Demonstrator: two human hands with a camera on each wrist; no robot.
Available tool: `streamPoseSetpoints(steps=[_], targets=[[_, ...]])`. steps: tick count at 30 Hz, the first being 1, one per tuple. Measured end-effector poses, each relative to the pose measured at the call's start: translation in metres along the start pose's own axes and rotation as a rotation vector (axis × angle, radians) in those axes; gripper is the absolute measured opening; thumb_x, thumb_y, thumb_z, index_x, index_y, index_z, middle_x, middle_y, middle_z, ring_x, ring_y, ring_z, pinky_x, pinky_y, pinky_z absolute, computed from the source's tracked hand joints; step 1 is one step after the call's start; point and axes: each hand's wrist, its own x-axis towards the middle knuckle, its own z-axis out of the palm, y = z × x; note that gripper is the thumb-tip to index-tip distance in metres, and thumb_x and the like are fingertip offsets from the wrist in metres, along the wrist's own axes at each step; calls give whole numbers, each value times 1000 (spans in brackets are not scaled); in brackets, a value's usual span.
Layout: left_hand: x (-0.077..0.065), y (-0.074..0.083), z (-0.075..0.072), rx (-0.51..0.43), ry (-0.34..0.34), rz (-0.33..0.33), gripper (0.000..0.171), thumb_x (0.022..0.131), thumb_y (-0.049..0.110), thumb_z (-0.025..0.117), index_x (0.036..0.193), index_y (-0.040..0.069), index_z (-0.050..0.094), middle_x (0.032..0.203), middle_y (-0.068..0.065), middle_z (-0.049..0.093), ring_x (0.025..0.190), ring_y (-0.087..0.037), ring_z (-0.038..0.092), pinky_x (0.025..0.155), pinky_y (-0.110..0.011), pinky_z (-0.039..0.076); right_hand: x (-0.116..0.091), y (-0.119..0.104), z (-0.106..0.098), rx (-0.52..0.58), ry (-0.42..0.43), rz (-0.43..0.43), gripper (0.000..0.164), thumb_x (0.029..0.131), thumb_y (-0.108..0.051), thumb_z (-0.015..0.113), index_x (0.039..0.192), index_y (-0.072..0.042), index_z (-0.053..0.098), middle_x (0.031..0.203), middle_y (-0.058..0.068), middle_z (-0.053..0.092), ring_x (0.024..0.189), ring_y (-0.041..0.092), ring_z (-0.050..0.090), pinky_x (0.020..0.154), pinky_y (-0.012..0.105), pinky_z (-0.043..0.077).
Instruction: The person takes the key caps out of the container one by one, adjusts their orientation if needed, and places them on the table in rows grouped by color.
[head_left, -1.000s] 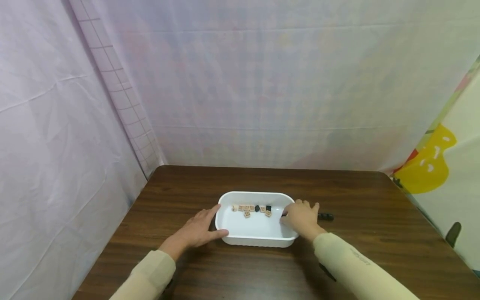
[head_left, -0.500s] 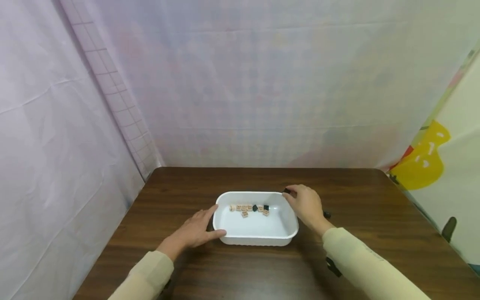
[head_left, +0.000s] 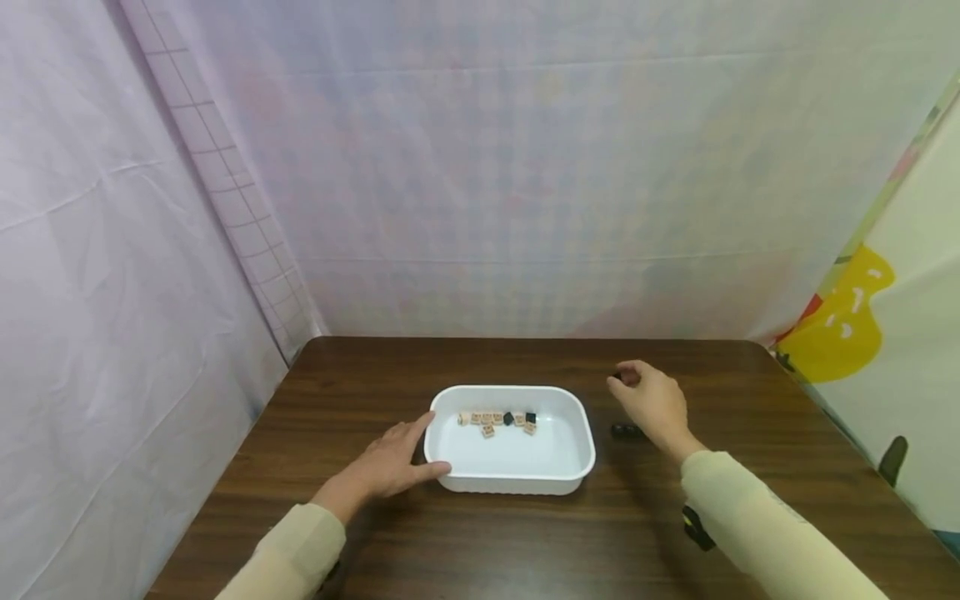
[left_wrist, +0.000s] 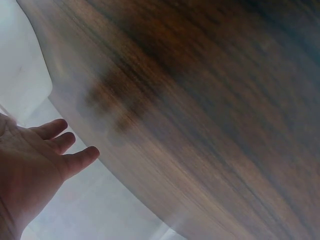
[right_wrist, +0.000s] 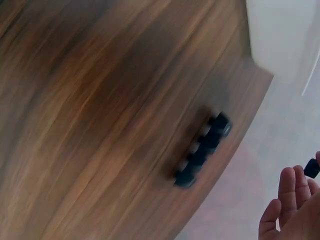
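Observation:
A white plastic tub [head_left: 517, 460] sits on the table, with several small tan cubes [head_left: 487, 418] and a couple of black ones [head_left: 531, 417] along its far side. My left hand [head_left: 384, 460] rests against the tub's left end, thumb and fingers spread over the rim. To the right of the tub, my right hand [head_left: 657, 408] is raised and pinches a small black cube [right_wrist: 312, 168] between its fingertips. Below that hand lies a straight row of black cubes [right_wrist: 202, 151] on the tabletop; in the head view the hand partly covers it.
The dark wood-grain table [head_left: 480, 542] has rounded far corners. White sheets [head_left: 525, 208] hang behind it and on the left. At the right hangs a pale cloth with a yellow print [head_left: 832, 333].
My right hand has lifted out of the tub with the black cube and moved right, toward the row of black cubes. My left hand has kept its place on the rim.

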Motion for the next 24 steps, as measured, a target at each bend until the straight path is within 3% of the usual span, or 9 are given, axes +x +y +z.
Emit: streamPoseSetpoints(steps=[5,12,24], targets=[[0,0,0,1,-4,-5,96,86,67,63,158,14,25,156,-18,35,142,-43,29,110,-63,27,1,18,-12,-20,-41,22,37,93,-31,62,118,-6,70,106,13,73,92,34,68,69,45,50],[0,1,0,-1,-14,-14,98,85,69,61,158,15,24,156,-17,35,143,-42,29,110,-63,27,-1,47,-26,-47,-173,23,34,91,-25,64,116,-3,67,109,18,70,94,36,66,72,49,50],[-1,2,-1,-15,-21,-29,99,85,71,61,159,16,23,156,-17,34,143,-42,28,111,-63,26,-6,82,-36,-98,-315,31,29,88,-20,70,110,0,69,104,21,70,90,38,65,73,52,50]])
